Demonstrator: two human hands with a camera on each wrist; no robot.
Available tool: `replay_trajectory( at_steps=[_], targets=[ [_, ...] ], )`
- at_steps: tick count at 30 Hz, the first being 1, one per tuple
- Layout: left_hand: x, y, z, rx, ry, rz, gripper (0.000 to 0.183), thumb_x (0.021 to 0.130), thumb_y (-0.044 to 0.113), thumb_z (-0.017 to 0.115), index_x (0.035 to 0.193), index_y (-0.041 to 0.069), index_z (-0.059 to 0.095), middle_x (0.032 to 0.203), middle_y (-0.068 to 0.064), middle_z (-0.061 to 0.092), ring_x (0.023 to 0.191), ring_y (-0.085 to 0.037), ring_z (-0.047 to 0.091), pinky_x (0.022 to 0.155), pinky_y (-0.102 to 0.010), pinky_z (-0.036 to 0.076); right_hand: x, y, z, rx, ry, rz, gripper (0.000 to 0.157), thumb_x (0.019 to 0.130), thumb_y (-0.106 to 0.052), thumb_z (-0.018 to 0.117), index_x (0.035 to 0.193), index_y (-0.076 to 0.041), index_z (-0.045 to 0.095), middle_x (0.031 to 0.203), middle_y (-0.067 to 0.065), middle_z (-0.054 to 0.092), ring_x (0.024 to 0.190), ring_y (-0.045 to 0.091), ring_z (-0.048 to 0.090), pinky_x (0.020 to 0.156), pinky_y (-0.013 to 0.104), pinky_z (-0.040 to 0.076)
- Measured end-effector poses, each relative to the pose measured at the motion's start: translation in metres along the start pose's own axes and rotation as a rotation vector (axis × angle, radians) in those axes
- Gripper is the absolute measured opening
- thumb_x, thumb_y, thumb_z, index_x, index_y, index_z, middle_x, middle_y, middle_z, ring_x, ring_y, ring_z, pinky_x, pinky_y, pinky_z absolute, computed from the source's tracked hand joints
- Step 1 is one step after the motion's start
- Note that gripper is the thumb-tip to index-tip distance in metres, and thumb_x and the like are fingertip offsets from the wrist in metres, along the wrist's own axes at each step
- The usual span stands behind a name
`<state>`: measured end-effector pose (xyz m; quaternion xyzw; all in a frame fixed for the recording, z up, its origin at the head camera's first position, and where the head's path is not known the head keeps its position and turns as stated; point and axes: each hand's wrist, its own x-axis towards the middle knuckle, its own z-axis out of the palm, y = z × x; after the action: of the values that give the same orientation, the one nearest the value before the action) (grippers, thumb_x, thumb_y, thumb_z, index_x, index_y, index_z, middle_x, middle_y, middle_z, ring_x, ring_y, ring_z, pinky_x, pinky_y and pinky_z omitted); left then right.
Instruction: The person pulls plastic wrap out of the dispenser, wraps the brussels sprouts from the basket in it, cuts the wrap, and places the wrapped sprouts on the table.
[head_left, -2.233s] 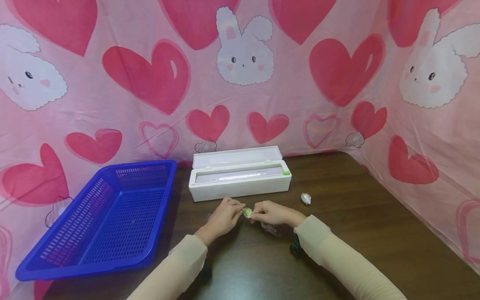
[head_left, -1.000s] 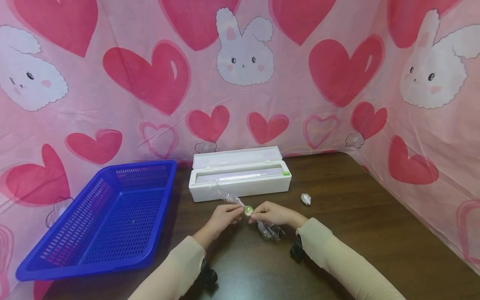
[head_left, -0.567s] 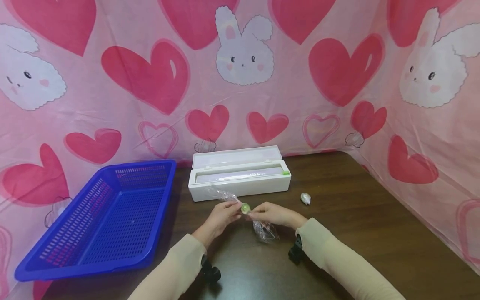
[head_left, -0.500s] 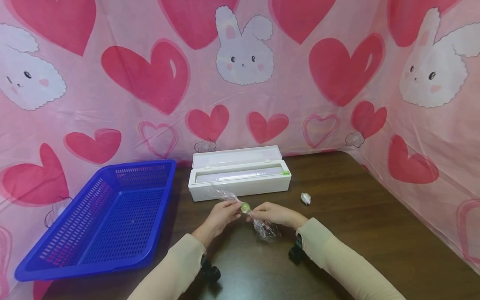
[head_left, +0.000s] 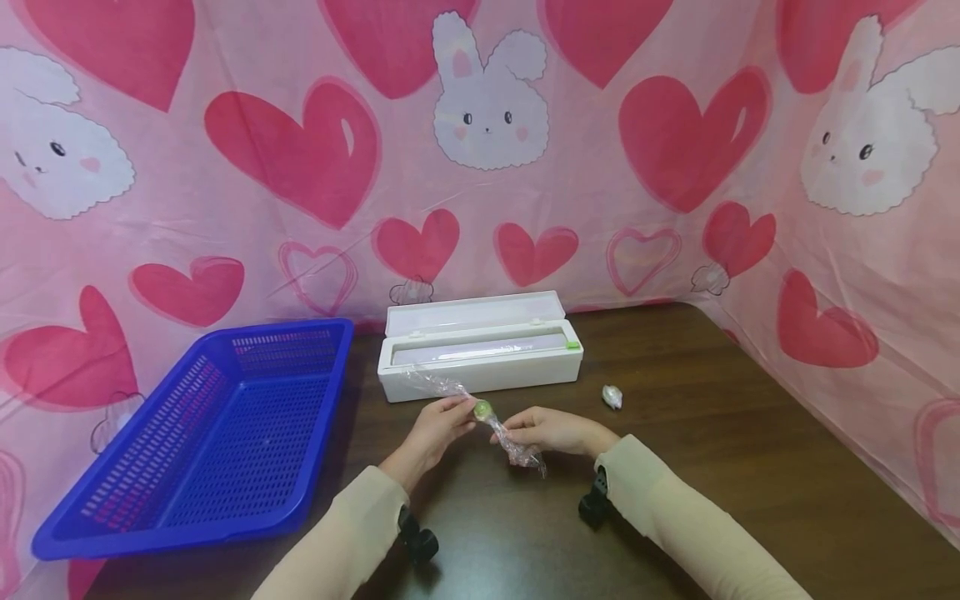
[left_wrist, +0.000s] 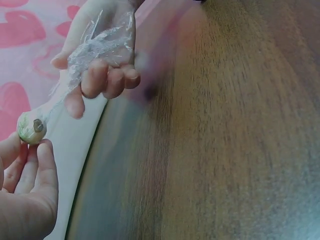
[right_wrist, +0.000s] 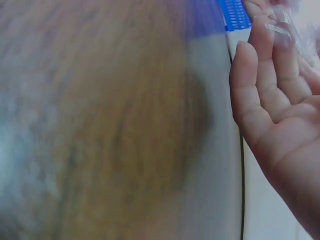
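A small round green-and-white thing with a brown spot is wrapped in cling film, its exact kind unclear. My left hand pinches it at its left end with thumb and fingertips; in the left wrist view it sits atop those fingertips. One loose film tail trails up and left past the left hand. The other film tail hangs to the lower right, across my right hand. That hand's fingers are loosely bent and spread, with the film lying between thumb and fingers, as the left wrist view shows.
A long white cling film box with its lid raised stands just behind the hands. To the left is a blue plastic basket. A small film-wrapped bundle lies right of the box on the dark wooden table.
The right hand, earlier pinching the film close beside the green-and-white thing, has loosened and now sits a little apart from it. The left hand has shifted the wrapped thing slightly left and up.
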<state>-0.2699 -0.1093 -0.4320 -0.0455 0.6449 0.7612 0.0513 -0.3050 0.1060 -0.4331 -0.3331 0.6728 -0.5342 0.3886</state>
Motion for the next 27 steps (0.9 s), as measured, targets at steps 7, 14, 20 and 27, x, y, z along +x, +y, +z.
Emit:
replay_trajectory(
  at_steps=[7, 14, 20, 27],
  targets=[
    [0.0008, 0.0015, -0.0004, 0.004, 0.019, -0.009, 0.031, 0.090, 0.006, 0.058, 0.113, -0.015, 0.054, 0.090, -0.011, 0.062, 0.075, -0.013, 0.060, 0.073, -0.026, 0.051, -0.0002, 0.0016, 0.0011, 0.049, -0.052, 0.024, 0.033, 0.099, -0.019, 0.041, 0.104, 0.010, 0.057, 0.076, 0.009, 0.059, 0.065, 0.016, 0.058, 0.062, 0.032, 0.052],
    [0.0011, 0.0014, -0.0052, -0.038, 0.027, 0.010, 0.032, 0.090, 0.004, 0.058, 0.112, -0.017, 0.052, 0.083, -0.008, 0.062, 0.073, -0.012, 0.060, 0.072, -0.026, 0.051, -0.0023, -0.0009, 0.0043, 0.051, -0.075, 0.082, 0.043, 0.100, -0.032, 0.035, 0.114, 0.004, 0.056, 0.073, 0.004, 0.053, 0.062, 0.015, 0.054, 0.059, 0.030, 0.049],
    [0.0015, 0.0021, -0.0088, -0.054, 0.044, 0.020, 0.031, 0.090, 0.005, 0.058, 0.112, -0.017, 0.052, 0.082, -0.007, 0.061, 0.072, -0.012, 0.059, 0.071, -0.026, 0.051, -0.0045, -0.0014, 0.0035, 0.040, -0.134, 0.051, 0.040, 0.100, -0.025, 0.037, 0.116, 0.008, 0.054, 0.075, 0.003, 0.053, 0.065, 0.014, 0.053, 0.061, 0.030, 0.048],
    [0.0020, -0.0008, -0.0080, -0.054, 0.037, 0.026, 0.029, 0.089, 0.003, 0.058, 0.110, -0.017, 0.053, 0.082, -0.007, 0.063, 0.073, -0.013, 0.060, 0.072, -0.026, 0.051, -0.0042, -0.0006, 0.0042, 0.038, -0.173, 0.062, 0.037, 0.101, -0.021, 0.035, 0.102, 0.014, 0.050, 0.062, -0.002, 0.037, 0.051, 0.011, 0.035, 0.048, 0.024, 0.035]
  ],
)
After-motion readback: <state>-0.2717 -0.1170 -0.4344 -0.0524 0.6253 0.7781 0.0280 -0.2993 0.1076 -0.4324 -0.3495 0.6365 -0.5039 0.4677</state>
